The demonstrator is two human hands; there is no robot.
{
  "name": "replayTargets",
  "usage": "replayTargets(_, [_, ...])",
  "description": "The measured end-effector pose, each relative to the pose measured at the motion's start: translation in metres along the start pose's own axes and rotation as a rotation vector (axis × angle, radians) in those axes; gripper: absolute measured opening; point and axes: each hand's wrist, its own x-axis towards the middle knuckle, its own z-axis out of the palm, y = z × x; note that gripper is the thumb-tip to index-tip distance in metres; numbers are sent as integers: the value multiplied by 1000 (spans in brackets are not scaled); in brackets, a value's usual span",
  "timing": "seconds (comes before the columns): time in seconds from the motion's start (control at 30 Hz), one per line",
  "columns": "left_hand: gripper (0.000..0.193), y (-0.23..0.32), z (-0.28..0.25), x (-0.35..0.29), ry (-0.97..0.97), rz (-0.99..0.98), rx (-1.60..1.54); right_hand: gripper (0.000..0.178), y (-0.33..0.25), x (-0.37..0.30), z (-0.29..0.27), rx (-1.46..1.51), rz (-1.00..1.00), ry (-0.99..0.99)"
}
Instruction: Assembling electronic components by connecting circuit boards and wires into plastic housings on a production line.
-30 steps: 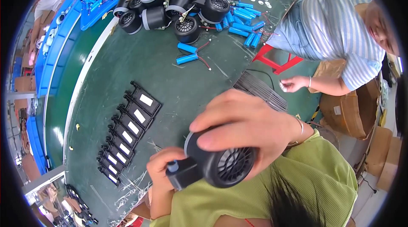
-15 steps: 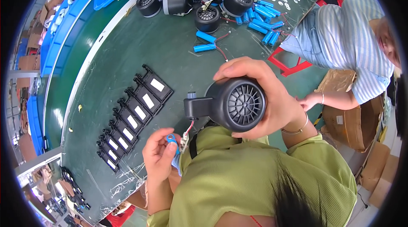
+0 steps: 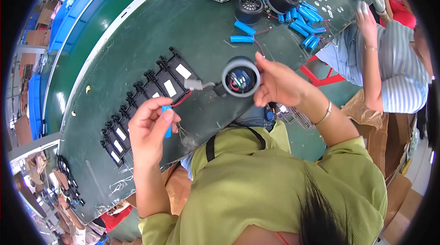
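My left hand [image 3: 152, 128] is closed, pinching a blue cylindrical battery [image 3: 168, 121] between thumb and fingers. A red wire runs from the battery toward a small pale board [image 3: 194, 84], which sits in the air beside a round black fan housing [image 3: 228, 90]. My right hand [image 3: 285, 82] grips the housing at its right side, fingers bent at the rim. The housing's open end, ringed in grey, faces up and shows wires inside. Under and behind my left hand lies a slanting row of black plastic covers [image 3: 181, 76] with white labels, partly hidden by that hand.
Several more fan housings [image 3: 250, 10] are heaped at the table's far side, with loose blue batteries [image 3: 242, 39] near them. Small white discs [image 3: 326, 8] lie farther right. At right, a co-worker in a striped shirt [image 3: 403, 75] sits by a red stool [image 3: 325, 77].
My right hand has turned the housing from its grille face to its open end and moved it up. My left hand, with the battery, has moved left and up.
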Motion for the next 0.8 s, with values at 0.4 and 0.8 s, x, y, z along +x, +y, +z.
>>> replayTargets(0.4, [19,-28,5,-13,-57,-150,-157,76,-27,30,18,-1423,-966,17])
replayTargets(0.8, [43,-23,22,-13,-226,-1,-185,76,-56,-10,50,-1300,-1062,-52])
